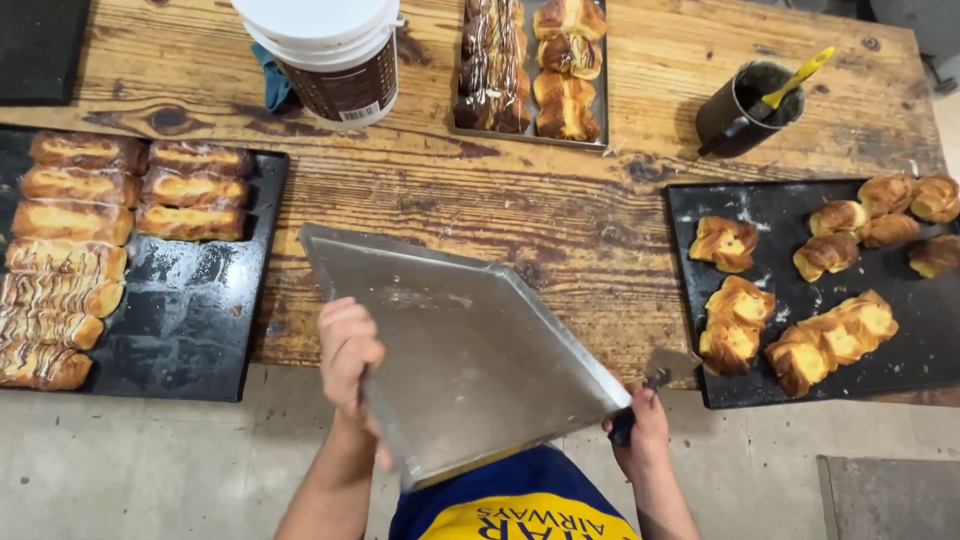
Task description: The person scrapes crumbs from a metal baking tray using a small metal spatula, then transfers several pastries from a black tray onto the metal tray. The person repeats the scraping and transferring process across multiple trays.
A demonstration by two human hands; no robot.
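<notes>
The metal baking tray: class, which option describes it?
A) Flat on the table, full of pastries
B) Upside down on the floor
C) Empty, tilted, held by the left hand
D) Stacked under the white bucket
C: the metal baking tray is bare and tilted, with the left hand gripping its edge.

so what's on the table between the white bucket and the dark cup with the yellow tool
In the head view, a small metal tray of pastries lies between the bucket and the cup: chocolate-striped ones on its left, golden ones on its right.

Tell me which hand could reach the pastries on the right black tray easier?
Probably the right hand: it is beside that black tray, though it grips a dark tool. The left hand holds the metal tray's far edge.
</notes>
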